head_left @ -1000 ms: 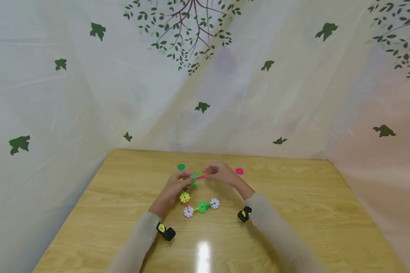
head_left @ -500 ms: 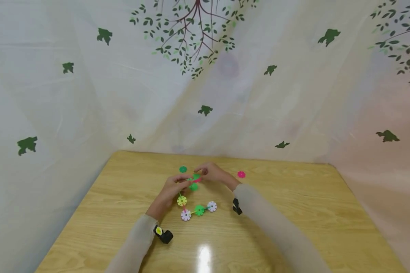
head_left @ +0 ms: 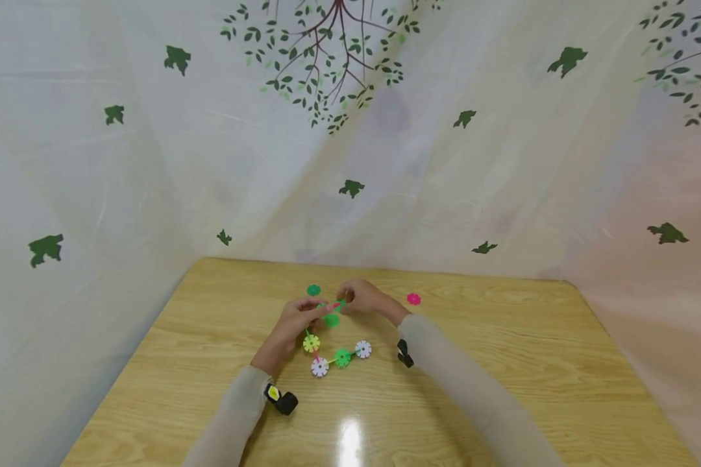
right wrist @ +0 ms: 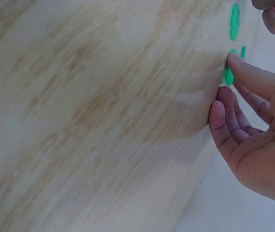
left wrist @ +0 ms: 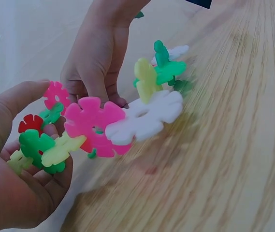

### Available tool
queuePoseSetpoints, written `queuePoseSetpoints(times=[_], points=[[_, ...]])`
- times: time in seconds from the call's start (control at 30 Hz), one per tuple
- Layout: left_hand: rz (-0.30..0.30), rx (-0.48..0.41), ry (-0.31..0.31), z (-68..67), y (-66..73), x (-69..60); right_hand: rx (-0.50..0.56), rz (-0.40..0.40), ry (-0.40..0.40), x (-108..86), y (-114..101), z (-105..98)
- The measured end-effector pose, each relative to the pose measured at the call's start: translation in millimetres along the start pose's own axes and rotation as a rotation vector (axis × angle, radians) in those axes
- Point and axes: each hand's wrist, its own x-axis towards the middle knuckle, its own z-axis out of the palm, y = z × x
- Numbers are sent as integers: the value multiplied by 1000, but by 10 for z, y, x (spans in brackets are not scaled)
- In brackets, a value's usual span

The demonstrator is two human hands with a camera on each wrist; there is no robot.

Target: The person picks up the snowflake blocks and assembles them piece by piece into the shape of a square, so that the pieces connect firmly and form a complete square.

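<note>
My left hand grips a chain of interlocking flower-shaped plastic discs. In the left wrist view a pink disc sits at the tip of the left thumb, beside a smaller-looking green disc and a red disc. The chain runs on through a yellow disc, a large pink disc and a white disc. Its far part, with a yellow disc, lies over the table. My right hand pinches a loose green disc between thumb and fingers, close to the chain's held end.
On the wooden table, a green disc lies just below the hands. A dark green disc lies farther back, and a pink disc to the right. A printed cloth hangs behind the table.
My right hand has come off the chain's pink end disc, reached left to the green disc and drawn back slightly right with it. My left hand keeps its hold on the chain.
</note>
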Motion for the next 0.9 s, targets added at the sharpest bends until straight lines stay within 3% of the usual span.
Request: queuePoseSetpoints(times=[0.27, 0.47, 0.6, 0.67, 0.9], points=[[-20, -42, 20, 59, 22, 54, 144, 106, 43, -134, 56, -83], [-23, -82, 31, 119, 31, 114, 398, 36, 71, -289, 251, -137], [-11, -75, 24, 152, 36, 161, 507, 69, 160, -374, 304, -168], [-5, -51, 19, 160, 41, 194, 561, 132, 215, -432, 222, -198], [20, 24, 16, 160, 50, 287, 674, 118, 328, -518, 141, -196]])
